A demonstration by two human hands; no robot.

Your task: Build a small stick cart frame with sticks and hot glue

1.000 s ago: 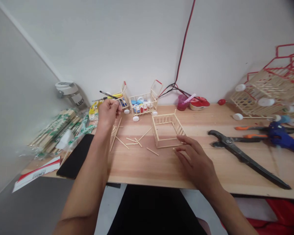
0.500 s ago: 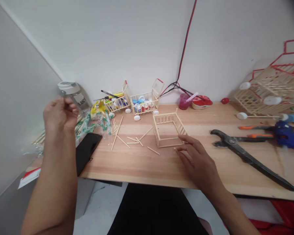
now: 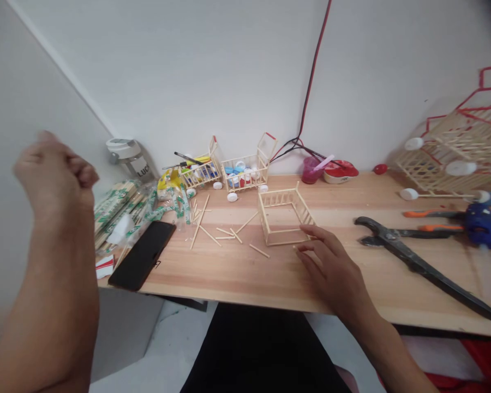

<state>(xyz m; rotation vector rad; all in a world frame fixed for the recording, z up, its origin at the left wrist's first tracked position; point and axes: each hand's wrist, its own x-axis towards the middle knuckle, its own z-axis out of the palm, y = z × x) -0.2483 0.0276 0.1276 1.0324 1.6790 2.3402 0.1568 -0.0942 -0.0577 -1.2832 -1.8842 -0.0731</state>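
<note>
My left hand [image 3: 57, 169] is raised at the left in front of the wall, slightly blurred. Its fingers are curled closed, and whatever may be in them is hidden. My right hand [image 3: 329, 262] rests low over the table. Thumb and forefinger pinch together there on a small wooden stick [image 3: 294, 248], of which only a pale tip shows. Right beside these fingertips stands an open frame of thin wooden sticks [image 3: 284, 240], shaped like a small basket with barred sides. Several loose sticks [image 3: 259, 251] lie on the wood left of the frame.
Small stick carts [image 3: 245, 180] with white wheels stand at the back, more [image 3: 454, 147] stacked right. Long-handled pliers [image 3: 417, 267] and a blue glue gun [image 3: 485, 224] lie right. At left are a phone [image 3: 143, 256], wrapped sticks [image 3: 118, 210] and a lidded jar [image 3: 133, 158].
My left hand has moved left and slightly up, away from the jar, uncovering the wrapped sticks and the phone. My right hand stays by the stick frame.
</note>
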